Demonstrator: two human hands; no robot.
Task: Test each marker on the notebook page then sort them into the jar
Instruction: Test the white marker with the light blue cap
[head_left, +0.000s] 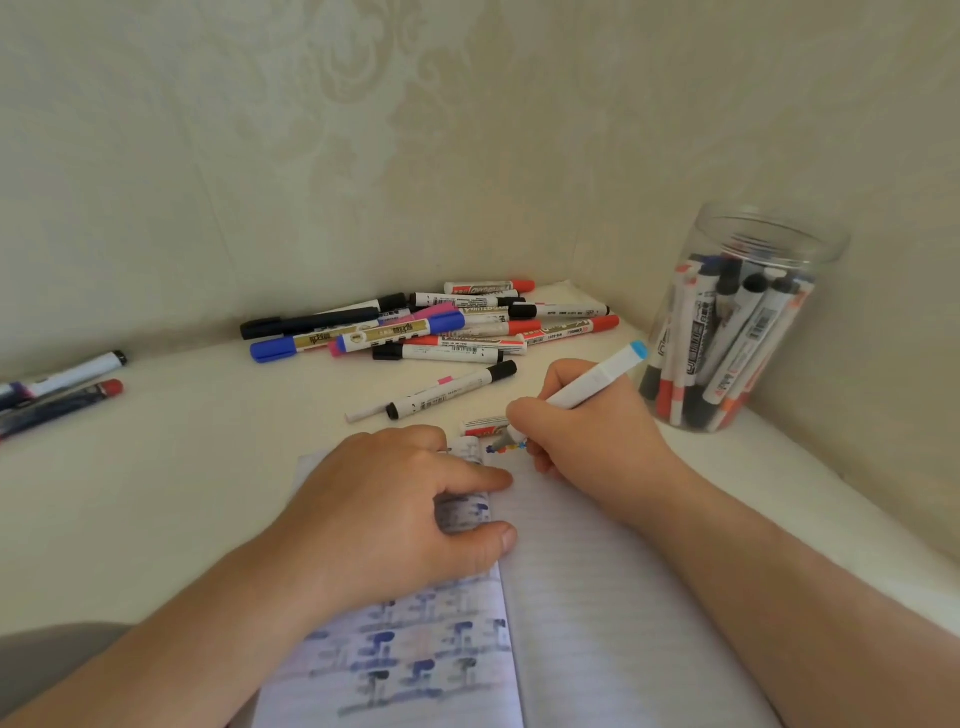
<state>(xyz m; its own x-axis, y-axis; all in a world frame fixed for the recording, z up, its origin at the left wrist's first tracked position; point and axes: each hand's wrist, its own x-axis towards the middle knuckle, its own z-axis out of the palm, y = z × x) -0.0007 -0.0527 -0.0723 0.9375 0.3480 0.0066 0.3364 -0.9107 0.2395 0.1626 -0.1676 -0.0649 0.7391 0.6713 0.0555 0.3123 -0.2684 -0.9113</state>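
Observation:
My right hand (582, 441) grips a white marker with a light blue end (597, 382), its grey tip touching the top of the right notebook page (597, 597) beside small coloured marks. My left hand (384, 514) presses down on the left page (415, 660), which is covered in blue and black test marks, with fingers curled over the spine. A clear plastic jar (737, 322) stands at the right by the wall and holds several markers upright.
A pile of several markers (431, 325) lies at the back near the wall corner. One black-capped marker (452, 389) and a thin white stick lie closer. A red-labelled marker (483, 426) peeks from behind my hands. Two or three pens (57, 387) lie at far left.

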